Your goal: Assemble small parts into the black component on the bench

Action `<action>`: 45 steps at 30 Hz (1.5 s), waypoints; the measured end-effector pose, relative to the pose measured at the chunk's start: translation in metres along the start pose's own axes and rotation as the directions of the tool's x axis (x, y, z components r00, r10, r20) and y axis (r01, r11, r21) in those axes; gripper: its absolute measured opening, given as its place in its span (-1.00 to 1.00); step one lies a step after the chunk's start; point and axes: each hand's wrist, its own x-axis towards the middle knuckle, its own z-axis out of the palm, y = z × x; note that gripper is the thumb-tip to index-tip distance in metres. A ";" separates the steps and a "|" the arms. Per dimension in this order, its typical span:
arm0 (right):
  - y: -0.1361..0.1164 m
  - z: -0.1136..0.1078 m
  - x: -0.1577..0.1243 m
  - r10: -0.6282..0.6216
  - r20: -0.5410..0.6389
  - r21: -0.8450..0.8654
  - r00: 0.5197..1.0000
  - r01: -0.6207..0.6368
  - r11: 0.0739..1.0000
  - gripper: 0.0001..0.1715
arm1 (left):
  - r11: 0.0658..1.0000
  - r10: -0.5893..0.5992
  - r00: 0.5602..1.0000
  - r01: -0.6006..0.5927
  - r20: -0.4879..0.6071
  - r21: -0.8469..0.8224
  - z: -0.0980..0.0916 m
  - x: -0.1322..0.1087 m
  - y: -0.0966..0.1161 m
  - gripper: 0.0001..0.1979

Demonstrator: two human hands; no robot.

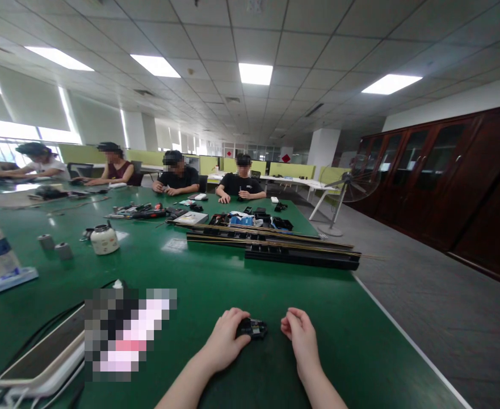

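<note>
Head view — left hand (226, 341) grips half-hidden black part (253, 328).

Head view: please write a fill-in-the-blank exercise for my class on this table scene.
1. The small part in the left hand is ___ in colour.
2. The table has a ___ top.
3. The fan stands on the ___.
Missing words: black; green; floor.

A long green desk (215, 278) fills the office. Right of the desk, dark wooden cabinets (445, 170) stand on grey carpet (445, 318); above it, ceiling panels (255, 74) glow.
</note>
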 end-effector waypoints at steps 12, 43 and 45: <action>-0.007 -0.019 0.004 0.105 0.168 0.204 0.980 -0.139 0.969 -0.68 | 0.999 -0.043 0.999 0.044 0.016 -0.004 0.000 -0.003 0.001 -0.56; 0.002 -0.010 0.003 -0.107 0.288 -0.210 0.952 0.171 0.963 -0.60 | 0.998 -0.039 0.998 0.041 0.057 -0.039 -0.004 -0.003 0.003 -0.64; 0.001 -0.010 0.004 -0.101 0.266 -0.206 0.959 0.159 0.966 -0.59 | 0.997 -0.040 0.997 0.044 0.062 -0.059 -0.004 -0.002 0.003 -0.62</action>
